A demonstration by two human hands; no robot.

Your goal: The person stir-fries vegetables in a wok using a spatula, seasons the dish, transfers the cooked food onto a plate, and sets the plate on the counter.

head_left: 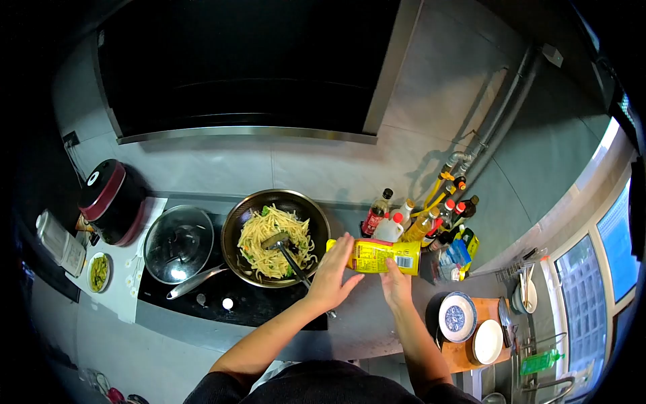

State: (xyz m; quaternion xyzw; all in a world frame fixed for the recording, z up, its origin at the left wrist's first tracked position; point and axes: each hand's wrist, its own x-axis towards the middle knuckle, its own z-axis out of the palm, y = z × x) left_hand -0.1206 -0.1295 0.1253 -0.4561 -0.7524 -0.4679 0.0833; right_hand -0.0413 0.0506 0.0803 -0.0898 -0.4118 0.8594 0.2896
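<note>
We are holding a yellow container [381, 256] sideways just right of the wok [233, 232], our right grip [396, 283] pinching it, our left grip [331, 273] lying spread against its wok-side end, noodles [272, 223] and a spatula [275, 240] resting in the wok

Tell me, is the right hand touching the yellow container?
Touching. The head view shows the right hand holding the yellow container at its lower edge, the fingers overlapping the printed side with no visible gap.

The container [382, 256] is yellow, the dish [456, 318] blue-patterned white, the cooker [111, 202] apparently black and maroon
</note>
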